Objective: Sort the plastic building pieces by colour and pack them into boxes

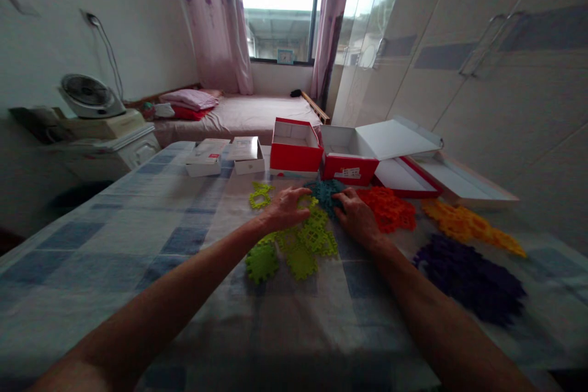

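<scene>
My left hand (289, 208) reaches over a group of yellow-green interlocking foam-like puzzle pieces (303, 260), its thumb and fingers apart. One green piece shows between those fingers. My right hand (358, 215) rests against the right side of a pile of teal pieces (327, 195), with curved, parted fingers touching its edge. Right of that hand lies a pile of orange-red pieces (388, 208). Farther right are yellow-orange pieces (468, 222) and a large dark purple pile (468, 278). The undersides of both hands' fingers are partly hidden.
Along the table's far side stand two small white boxes (204, 158), a red open box (296, 153) and a red-and-white box (351, 165) with its flap raised. Box lids (459, 177) lie to the right. A checked cloth (184, 239) covers the table; a bed (257, 111) is beyond.
</scene>
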`<action>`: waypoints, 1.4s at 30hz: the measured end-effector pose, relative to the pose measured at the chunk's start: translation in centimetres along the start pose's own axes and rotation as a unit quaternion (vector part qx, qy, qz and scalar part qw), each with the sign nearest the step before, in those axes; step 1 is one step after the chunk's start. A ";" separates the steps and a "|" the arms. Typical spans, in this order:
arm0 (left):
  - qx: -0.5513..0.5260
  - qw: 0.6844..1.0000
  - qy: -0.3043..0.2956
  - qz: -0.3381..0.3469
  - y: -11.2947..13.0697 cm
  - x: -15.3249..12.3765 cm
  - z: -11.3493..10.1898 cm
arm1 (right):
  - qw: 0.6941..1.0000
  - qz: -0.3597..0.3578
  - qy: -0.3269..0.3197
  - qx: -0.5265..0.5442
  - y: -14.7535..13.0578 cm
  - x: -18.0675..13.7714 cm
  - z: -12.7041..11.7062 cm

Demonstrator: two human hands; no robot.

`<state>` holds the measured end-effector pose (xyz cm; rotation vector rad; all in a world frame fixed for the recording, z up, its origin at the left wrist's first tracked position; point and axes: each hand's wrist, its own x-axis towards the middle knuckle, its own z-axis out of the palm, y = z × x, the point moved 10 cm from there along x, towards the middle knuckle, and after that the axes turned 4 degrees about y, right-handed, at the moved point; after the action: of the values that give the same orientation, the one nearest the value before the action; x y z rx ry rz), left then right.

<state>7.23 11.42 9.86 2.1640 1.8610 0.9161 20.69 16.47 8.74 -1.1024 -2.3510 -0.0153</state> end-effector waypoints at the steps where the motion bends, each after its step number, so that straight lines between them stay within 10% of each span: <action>1: 0.012 1.000 -0.011 0.010 0.7 0.0 0.8 | 1.000 0.000 0.002 0.001 0.0 0.0 0.0; 11: 0.097 0.992 -0.074 -0.018 2.2 -0.2 4.3 | 1.000 0.005 0.000 0.002 0.0 -0.1 -0.1; 27: -0.067 0.996 0.006 0.061 1.7 -0.9 1.7 | 1.000 0.006 -0.014 0.019 0.1 -0.1 0.1; 42: -0.220 0.972 0.025 -0.082 -2.0 -1.2 -0.1 | 0.999 0.007 -0.011 0.034 0.2 -0.2 0.1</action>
<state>5.41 10.78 8.52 1.7142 1.6310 1.2194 20.90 16.50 8.56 -1.0921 -2.3445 0.0821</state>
